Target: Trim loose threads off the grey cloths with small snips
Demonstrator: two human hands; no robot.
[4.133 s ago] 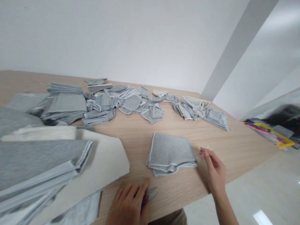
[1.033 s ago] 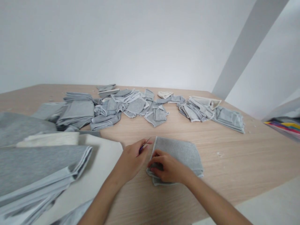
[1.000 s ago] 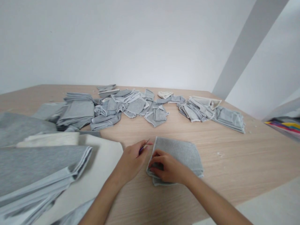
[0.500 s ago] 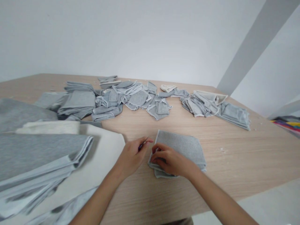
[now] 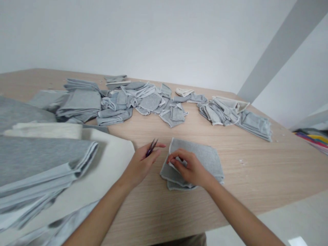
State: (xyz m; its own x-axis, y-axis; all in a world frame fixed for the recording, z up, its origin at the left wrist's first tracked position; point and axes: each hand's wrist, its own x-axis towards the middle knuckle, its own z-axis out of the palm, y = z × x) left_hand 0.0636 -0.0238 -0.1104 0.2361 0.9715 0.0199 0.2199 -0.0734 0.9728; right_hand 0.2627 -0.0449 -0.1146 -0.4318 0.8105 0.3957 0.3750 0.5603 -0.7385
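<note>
My left hand (image 5: 143, 159) is closed around small purple-handled thread snips (image 5: 151, 147), their two pointed blades apart and tilted upward, its index finger stretched to the right. Just right of it, a small stack of grey cloth pieces (image 5: 202, 155) with pale stitched edges lies on the table. Over the left part of this stack, my right hand (image 5: 188, 167) pinches with thumb and fingertips. A pale strip of what looks like the cloth's edge shows beneath those fingers; the exact grip is partly hidden. The snips are apart from the cloth.
Large folded grey fabric (image 5: 38, 160) and a cream sheet (image 5: 112, 153) cover the left side of the wooden table (image 5: 143, 212). Farther back lie a folded grey stack (image 5: 82, 102), a loose heap of grey pieces (image 5: 151, 102) and another pile (image 5: 217, 111) at right. Lint bits (image 5: 241, 162) dot the right.
The snips have turned in my left hand, so their blades now show plainly. My right fingers have drawn together into a pinch with a pale edge showing. The view has shifted slightly.
</note>
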